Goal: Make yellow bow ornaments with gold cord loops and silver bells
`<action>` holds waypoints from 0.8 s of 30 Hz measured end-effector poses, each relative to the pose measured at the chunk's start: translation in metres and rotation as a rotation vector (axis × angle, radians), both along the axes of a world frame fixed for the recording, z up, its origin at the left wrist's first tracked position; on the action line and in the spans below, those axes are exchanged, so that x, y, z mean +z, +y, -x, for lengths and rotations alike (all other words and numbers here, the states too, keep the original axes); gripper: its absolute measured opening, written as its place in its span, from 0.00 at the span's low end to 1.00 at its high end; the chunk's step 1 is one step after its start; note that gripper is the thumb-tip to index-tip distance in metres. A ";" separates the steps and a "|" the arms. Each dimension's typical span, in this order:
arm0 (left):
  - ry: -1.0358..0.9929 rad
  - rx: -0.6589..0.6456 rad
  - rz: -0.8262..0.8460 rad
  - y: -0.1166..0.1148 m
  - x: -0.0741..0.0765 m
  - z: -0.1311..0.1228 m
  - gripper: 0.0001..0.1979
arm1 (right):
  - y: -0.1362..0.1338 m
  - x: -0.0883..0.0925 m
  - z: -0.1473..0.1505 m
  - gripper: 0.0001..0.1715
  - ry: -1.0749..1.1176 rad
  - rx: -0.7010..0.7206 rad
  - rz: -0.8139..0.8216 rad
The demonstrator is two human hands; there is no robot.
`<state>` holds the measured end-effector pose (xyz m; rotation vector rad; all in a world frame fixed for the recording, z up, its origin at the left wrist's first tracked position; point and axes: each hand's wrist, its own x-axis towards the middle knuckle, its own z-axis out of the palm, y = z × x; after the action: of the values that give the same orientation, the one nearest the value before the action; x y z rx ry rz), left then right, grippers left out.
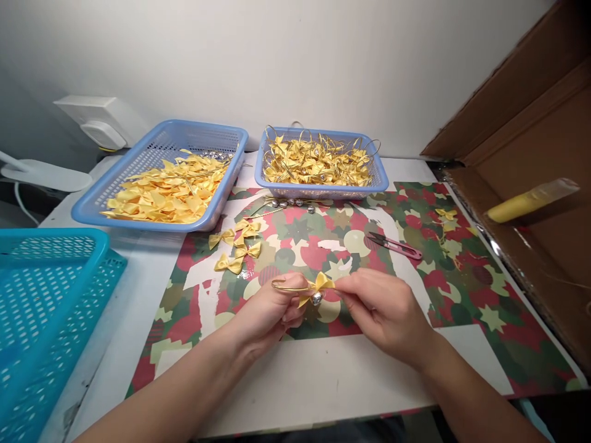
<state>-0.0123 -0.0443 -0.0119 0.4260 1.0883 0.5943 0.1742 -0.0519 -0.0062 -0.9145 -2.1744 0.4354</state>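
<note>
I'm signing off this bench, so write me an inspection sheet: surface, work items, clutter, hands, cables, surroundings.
Surface: star-patterned covering, white patches showing.
Work items: yellow ribbon bow with silver jingle bell and gold wire, held between the hands; loose bows and loose bells lie beyond.
Clutter: pink-handled thread snips right of centre; yellow bits farther right.
Hands: left hand grips the gold wire; right hand pinches at the bow's right side.
Cables: white cord at the left edge.
Surroundings: left blue basket and right blue basket toward the white wall; turquoise basket at left; cardboard at right.
</note>
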 end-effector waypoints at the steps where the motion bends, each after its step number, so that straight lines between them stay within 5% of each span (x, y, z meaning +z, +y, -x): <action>1: 0.009 -0.006 -0.001 0.000 0.000 0.000 0.15 | 0.000 0.000 -0.001 0.11 -0.021 0.000 -0.022; 11: 0.027 -0.007 0.004 0.000 0.000 -0.002 0.14 | 0.002 -0.002 -0.004 0.13 -0.081 -0.004 -0.075; 24: -0.134 0.089 -0.150 -0.011 -0.005 -0.009 0.18 | -0.002 -0.001 0.006 0.09 0.173 -0.090 0.294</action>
<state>-0.0034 -0.0553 -0.0170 0.4627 0.9413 0.7754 0.1685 -0.0538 -0.0076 -1.0847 -1.9351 0.7753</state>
